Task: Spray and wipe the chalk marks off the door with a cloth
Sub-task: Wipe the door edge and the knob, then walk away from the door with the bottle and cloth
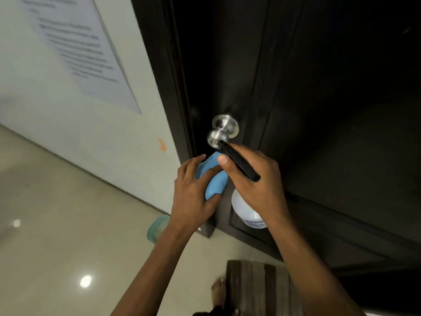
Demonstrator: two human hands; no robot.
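Both hands busy low on the door (pixel 319 110): left hand (pixel 193 190) pressing blue cloth (pixel 215 181) at the edge at 7 o'clock of the knob (pixel 219 133), right hand (pixel 255 179) gripping spray bottle (pixel 246 213); no chalk marks discernible, progress unclear.

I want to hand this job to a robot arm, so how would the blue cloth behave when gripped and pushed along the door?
The cloth looks soft and floppy: it bunches into rounded folds under the left hand. It is probably light, since loose fingers hold it. Pushed along the door, it would likely crumple rather than slide flat.
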